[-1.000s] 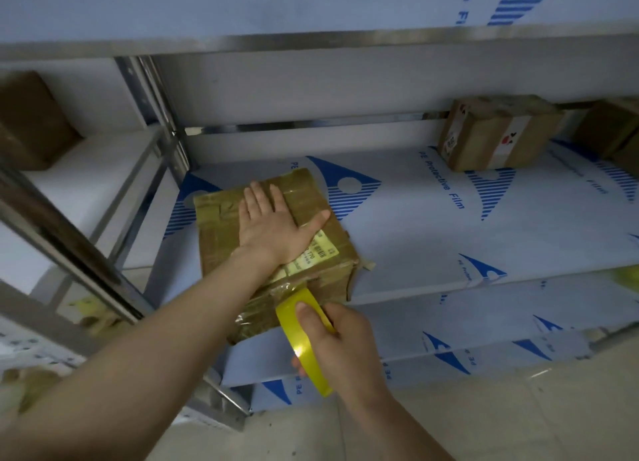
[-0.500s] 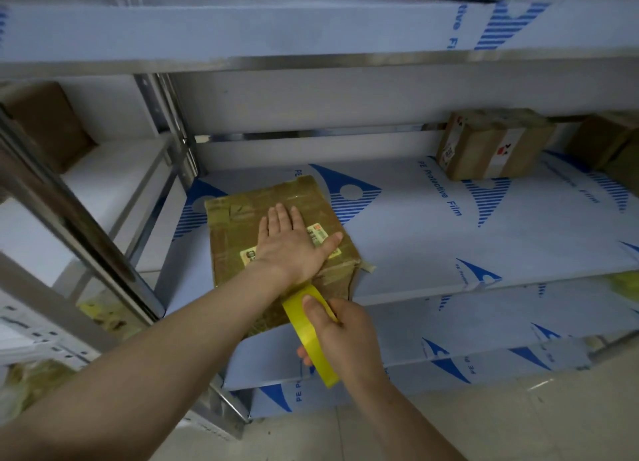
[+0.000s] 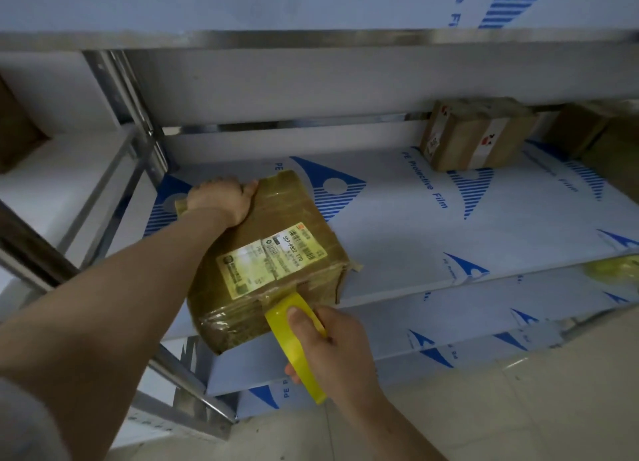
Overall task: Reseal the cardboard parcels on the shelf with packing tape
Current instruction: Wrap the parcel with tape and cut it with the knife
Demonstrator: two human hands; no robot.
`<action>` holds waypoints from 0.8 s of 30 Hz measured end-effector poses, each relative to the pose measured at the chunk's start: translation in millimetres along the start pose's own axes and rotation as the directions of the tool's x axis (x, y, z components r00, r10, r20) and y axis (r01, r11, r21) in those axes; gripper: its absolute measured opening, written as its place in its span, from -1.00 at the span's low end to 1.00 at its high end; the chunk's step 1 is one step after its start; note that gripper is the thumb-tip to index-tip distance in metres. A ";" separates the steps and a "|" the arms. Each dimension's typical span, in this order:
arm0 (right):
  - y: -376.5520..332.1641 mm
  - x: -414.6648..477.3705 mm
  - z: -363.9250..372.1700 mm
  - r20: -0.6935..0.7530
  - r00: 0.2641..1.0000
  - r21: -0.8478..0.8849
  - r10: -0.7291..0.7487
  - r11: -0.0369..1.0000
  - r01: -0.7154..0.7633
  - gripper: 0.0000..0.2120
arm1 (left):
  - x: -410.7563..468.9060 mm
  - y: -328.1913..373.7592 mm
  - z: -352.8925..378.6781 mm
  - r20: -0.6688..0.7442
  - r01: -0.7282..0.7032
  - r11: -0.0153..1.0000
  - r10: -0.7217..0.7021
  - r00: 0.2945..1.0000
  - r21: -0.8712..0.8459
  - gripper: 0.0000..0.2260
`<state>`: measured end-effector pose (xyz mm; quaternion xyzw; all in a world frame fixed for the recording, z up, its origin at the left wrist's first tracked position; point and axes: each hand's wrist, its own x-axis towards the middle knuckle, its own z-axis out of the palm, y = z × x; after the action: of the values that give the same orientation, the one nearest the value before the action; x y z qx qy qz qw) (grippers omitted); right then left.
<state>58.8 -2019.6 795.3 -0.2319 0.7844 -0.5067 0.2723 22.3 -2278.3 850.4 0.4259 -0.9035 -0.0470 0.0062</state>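
Our left fingers (image 3: 211, 188) are curled over the far edge of the parcel (image 3: 297, 215), and the left hand (image 3: 221, 203) grips it there with the palm on its top face. The fingers (image 3: 300, 319) of our right hand (image 3: 335, 350) are closed round the yellow tape roll (image 3: 278, 322), thumb on the outer band. The roll stands on edge, and its upper end touches the parcel's near face just under the top edge.

The parcel lies on the middle shelf (image 3: 397, 225), a white sheet with blue printed marks, towards its left end. Its near left corner sticks out past the front lip. A steel upright (image 3: 135, 94) stands just to the left. A second parcel (image 3: 477, 135) sits well apart at the back right, with more brown boxes (image 3: 581, 132) beside it. A lower shelf (image 3: 449, 325) shows beneath, then pale floor tiles (image 3: 484, 412).

The parcel is turned askew to the shelf front, with one corner pointing to the back wall. Its yellow label (image 3: 273, 267) faces up, running from near left to far right. We cannot tell which side of the parcel is longer.
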 end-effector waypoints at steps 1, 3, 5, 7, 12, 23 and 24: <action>-0.5 0.2 0.1 -0.008 1.000 0.013 0.007 1.000 -0.007 -0.34 | -0.5 1.3 1.6 -0.034 0.009 1.000 -0.009 0.999 0.004 -0.48; -2.7 0.1 1.2 -0.019 0.999 0.054 0.029 0.998 -0.028 -0.36 | -7.2 6.1 6.9 -0.131 0.031 0.995 -0.019 0.991 0.093 -0.52; -4.3 -3.7 2.0 -0.026 0.999 0.094 0.033 0.995 -0.030 -0.39 | -17.4 13.7 6.8 -0.221 0.044 0.976 0.004 0.975 0.214 -0.60; -9.4 -8.4 -0.3 -0.016 0.999 0.129 0.043 0.991 -0.040 -0.50 | -31.9 20.7 -1.1 -0.210 0.024 0.973 0.025 0.977 0.229 -0.59; -22.2 -8.2 0.3 0.015 0.998 0.271 0.061 0.960 -0.063 -0.65 | -91.5 20.1 -6.6 0.266 -0.185 0.981 0.192 0.945 -0.048 -0.09; -36.4 4.5 21.4 0.117 0.984 0.425 0.136 0.888 -0.173 -0.80 | -120.9 -27.2 1.6 0.049 -0.377 0.912 0.389 0.920 -0.159 -0.31; -35.7 3.6 20.5 0.103 0.986 0.418 0.133 0.893 -0.164 -0.79 | -121.5 -26.3 2.1 0.033 -0.379 0.914 0.387 0.921 -0.148 -0.31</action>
<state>72.8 -2049.1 820.5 -0.1243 0.6603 -0.6345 0.3821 119.8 -2201.2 849.4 0.2376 -0.9637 -0.1206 0.0172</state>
